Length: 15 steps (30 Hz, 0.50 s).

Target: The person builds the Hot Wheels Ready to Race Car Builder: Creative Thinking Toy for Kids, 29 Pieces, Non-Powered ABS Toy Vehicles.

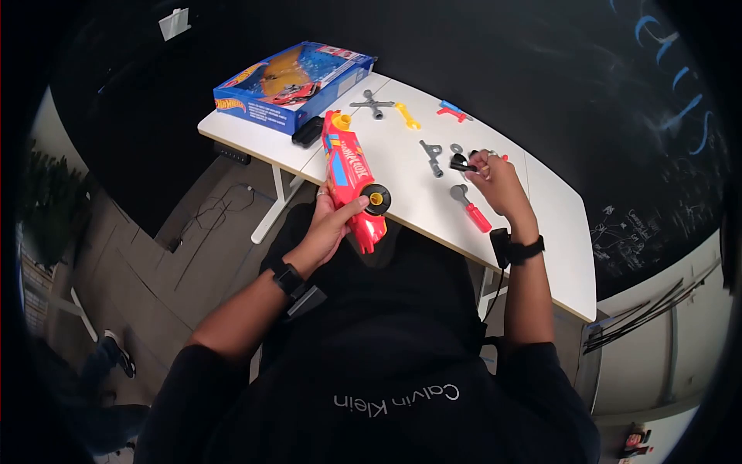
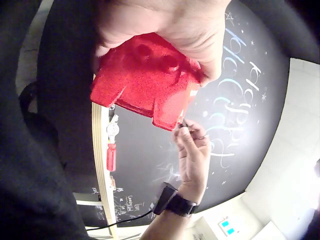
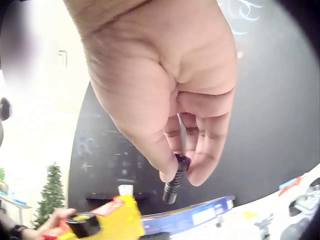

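Observation:
My left hand (image 1: 326,232) grips a red toy car (image 1: 352,170) by its lower end, the thumb lying beside a black wheel (image 1: 378,199) with a yellow hub. In the left wrist view the red underside of the car fills the space below my palm. Over the table, my right hand (image 1: 498,184) pinches a small black ribbed cylindrical piece (image 3: 172,187) between thumb and fingers. Close to this hand lie a grey toy part (image 1: 432,158) and a tool with a grey head and red handle (image 1: 478,218).
On the white table (image 1: 533,232) are a blue toy car box (image 1: 270,116), a grey cross-shaped wrench (image 1: 375,104), a yellow wrench (image 1: 407,116) and a red and blue piece (image 1: 454,113). A black part (image 1: 309,133) sits beside the box. A blackboard (image 1: 495,54) rises behind.

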Tool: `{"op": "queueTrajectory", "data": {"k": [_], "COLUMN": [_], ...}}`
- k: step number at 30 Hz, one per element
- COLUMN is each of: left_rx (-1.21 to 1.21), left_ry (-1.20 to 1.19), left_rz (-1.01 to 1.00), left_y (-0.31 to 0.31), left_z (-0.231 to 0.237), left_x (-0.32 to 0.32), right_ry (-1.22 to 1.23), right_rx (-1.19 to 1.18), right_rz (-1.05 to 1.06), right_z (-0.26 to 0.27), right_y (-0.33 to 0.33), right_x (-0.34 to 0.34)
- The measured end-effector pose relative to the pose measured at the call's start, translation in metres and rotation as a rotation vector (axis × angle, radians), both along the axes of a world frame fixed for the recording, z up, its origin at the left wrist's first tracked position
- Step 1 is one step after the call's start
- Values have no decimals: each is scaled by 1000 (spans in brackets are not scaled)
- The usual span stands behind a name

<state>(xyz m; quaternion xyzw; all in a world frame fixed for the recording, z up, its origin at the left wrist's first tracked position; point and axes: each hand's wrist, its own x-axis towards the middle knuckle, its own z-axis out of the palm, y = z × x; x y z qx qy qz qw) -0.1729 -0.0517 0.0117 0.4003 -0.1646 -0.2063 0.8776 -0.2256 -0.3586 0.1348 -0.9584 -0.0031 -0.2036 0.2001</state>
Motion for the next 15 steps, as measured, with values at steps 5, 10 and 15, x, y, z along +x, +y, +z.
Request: {"op": "queueTrajectory", "data": {"k": [5,10,15], "left_rx": [34,50,46], "left_ry": [0,-55,-48], "left_rz": [15,55,70], "left_y": [-2,-1,-2], "left_z": [-3,-1,-3], "left_x": [2,-1,2], "right_ry": [-56,37,3], "right_rx": [-40,5,-38], "right_rz": [384,430,434], "right_z": [28,17,9], "right_y": [88,122,130], "right_x": [-28,-36,-32]}}
